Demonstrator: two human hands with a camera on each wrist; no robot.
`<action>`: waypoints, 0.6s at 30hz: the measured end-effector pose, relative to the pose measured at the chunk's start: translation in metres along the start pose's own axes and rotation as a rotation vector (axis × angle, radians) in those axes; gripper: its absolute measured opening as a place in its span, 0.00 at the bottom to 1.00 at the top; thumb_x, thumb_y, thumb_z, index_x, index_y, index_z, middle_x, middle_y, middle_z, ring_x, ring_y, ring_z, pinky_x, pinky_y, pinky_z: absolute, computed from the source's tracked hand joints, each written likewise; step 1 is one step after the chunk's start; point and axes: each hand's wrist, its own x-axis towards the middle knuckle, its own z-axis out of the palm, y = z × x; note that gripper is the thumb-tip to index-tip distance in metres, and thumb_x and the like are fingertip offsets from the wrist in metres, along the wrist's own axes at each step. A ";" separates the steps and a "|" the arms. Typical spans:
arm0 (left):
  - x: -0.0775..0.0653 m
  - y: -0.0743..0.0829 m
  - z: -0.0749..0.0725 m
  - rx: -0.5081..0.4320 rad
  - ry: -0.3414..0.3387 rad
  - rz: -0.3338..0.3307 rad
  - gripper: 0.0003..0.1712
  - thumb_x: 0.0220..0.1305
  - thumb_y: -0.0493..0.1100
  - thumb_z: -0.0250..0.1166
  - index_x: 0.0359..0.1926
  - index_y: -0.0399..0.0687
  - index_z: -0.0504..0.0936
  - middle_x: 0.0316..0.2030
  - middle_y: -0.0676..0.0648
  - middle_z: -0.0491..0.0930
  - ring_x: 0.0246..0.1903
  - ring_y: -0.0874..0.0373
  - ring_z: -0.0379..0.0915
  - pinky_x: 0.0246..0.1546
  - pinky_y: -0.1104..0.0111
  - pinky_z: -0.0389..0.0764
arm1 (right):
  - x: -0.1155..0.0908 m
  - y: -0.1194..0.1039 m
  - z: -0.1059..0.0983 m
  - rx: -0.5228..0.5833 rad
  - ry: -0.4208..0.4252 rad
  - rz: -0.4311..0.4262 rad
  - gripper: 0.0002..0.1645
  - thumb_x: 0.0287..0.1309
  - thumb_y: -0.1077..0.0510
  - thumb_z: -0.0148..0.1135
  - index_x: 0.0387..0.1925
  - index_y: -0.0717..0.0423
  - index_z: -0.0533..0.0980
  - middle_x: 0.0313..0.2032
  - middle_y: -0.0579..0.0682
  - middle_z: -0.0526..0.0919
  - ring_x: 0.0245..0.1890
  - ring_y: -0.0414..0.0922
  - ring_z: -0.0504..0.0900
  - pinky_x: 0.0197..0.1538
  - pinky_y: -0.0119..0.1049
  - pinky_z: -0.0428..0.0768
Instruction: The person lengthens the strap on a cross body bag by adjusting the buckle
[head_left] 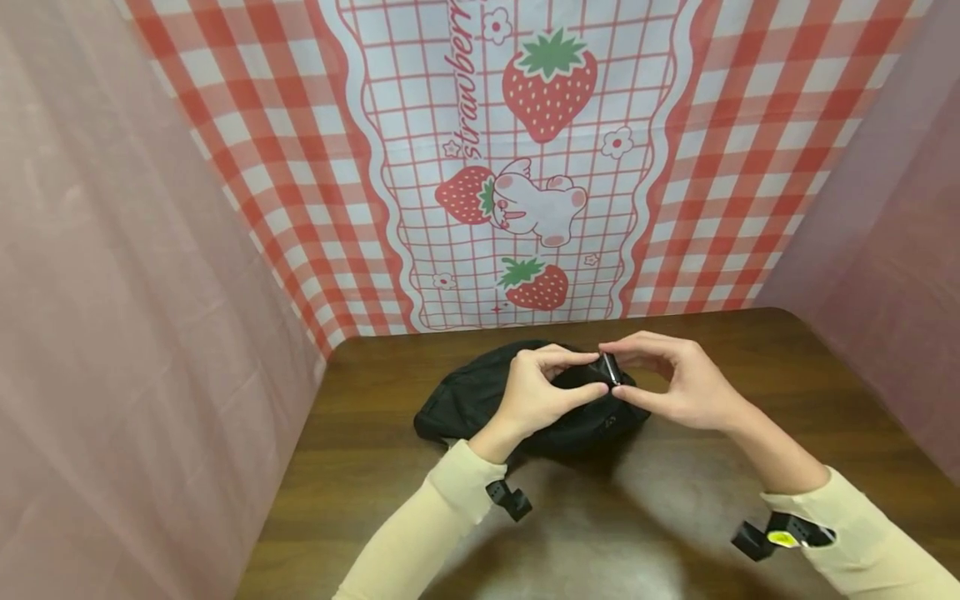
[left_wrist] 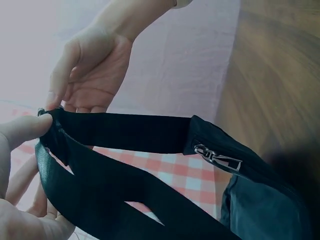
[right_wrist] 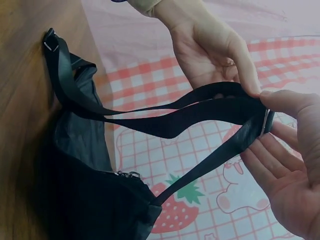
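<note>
A black fabric sling bag (head_left: pixel 468 396) lies on the table beneath both hands. Its black strap (left_wrist: pixel 135 132) is lifted off the bag, and loops of it hang down in both wrist views. My left hand (head_left: pixel 536 390) pinches the strap between thumb and fingers, right beside a metal-edged slider buckle (right_wrist: pixel 266 122). On the other side of that buckle, my right hand (head_left: pixel 686 382) grips its edge and the strap with thumb and fingertips. A silver zipper pull (left_wrist: pixel 220 157) shows on the bag near the strap's end.
The brown wooden table (head_left: pixel 360 483) extends around the bag. Behind it hangs a red-and-white checked cloth (head_left: pixel 288 125) with strawberries. Pale pink curtains (head_left: pixel 135 333) close off both sides. A second strap buckle (right_wrist: pixel 51 44) sits by the table surface.
</note>
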 end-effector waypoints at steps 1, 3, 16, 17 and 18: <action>0.000 0.000 0.000 -0.003 -0.003 -0.006 0.22 0.56 0.36 0.83 0.53 0.40 0.92 0.45 0.39 0.90 0.50 0.51 0.87 0.61 0.68 0.87 | 0.000 0.000 0.000 0.004 -0.008 0.009 0.37 0.52 0.71 0.80 0.63 0.48 0.82 0.55 0.46 0.88 0.54 0.33 0.88 0.59 0.23 0.85; 0.000 0.000 0.001 -0.001 -0.010 -0.013 0.22 0.57 0.37 0.82 0.53 0.40 0.91 0.46 0.39 0.90 0.51 0.53 0.87 0.62 0.71 0.85 | 0.000 0.000 0.001 0.009 -0.019 0.025 0.37 0.53 0.70 0.80 0.64 0.47 0.82 0.55 0.48 0.88 0.54 0.33 0.88 0.59 0.23 0.85; -0.001 -0.002 0.002 -0.009 -0.034 0.004 0.24 0.59 0.36 0.81 0.57 0.40 0.90 0.48 0.39 0.89 0.53 0.54 0.85 0.65 0.72 0.83 | 0.002 0.000 -0.003 0.252 -0.049 0.201 0.23 0.60 0.72 0.74 0.57 0.69 0.81 0.51 0.40 0.91 0.52 0.35 0.90 0.53 0.30 0.90; -0.001 -0.002 0.002 -0.016 -0.040 0.008 0.24 0.59 0.36 0.81 0.57 0.39 0.89 0.48 0.39 0.88 0.53 0.54 0.85 0.65 0.71 0.83 | 0.003 -0.001 -0.003 0.243 -0.041 0.219 0.23 0.58 0.71 0.76 0.56 0.68 0.82 0.50 0.41 0.91 0.51 0.35 0.91 0.52 0.31 0.90; -0.001 -0.003 0.002 -0.023 -0.047 0.012 0.26 0.58 0.35 0.81 0.58 0.38 0.89 0.49 0.39 0.88 0.54 0.54 0.85 0.66 0.71 0.83 | 0.003 -0.002 -0.004 0.230 -0.031 0.240 0.23 0.57 0.70 0.78 0.54 0.67 0.83 0.49 0.42 0.91 0.50 0.35 0.91 0.51 0.31 0.91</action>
